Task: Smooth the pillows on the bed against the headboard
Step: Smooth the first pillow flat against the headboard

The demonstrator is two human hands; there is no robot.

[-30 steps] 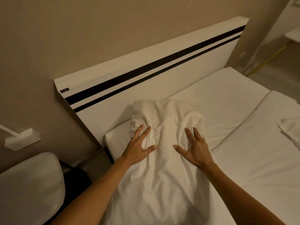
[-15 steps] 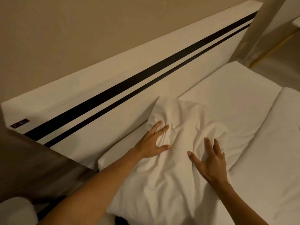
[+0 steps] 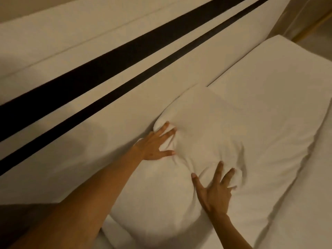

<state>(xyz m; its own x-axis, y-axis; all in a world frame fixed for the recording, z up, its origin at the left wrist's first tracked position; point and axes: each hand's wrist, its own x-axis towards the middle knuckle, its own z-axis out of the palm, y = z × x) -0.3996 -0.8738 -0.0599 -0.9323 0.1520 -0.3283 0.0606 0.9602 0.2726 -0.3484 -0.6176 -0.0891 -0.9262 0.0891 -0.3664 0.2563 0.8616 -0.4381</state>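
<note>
Both hands lie flat on the top white pillow (image 3: 206, 141), fingers spread, gripping nothing. The left hand (image 3: 154, 142) presses the pillow's upper corner, its fingertips sunk into the fabric right where that corner meets the white headboard (image 3: 107, 123). Just beyond its knuckles runs the lower of the headboard's two black stripes (image 3: 125, 87). The right hand (image 3: 214, 191) rests palm down on the pillow's near side, well apart from the left; creases fan out from its fingers toward the middle of the pillow. Under and to the right of that hand a second pillow (image 3: 269, 105) lies flat along the headboard, and the top one sits skewed across it. Past the right wrist is the white bedsheet (image 3: 309, 212).
</note>
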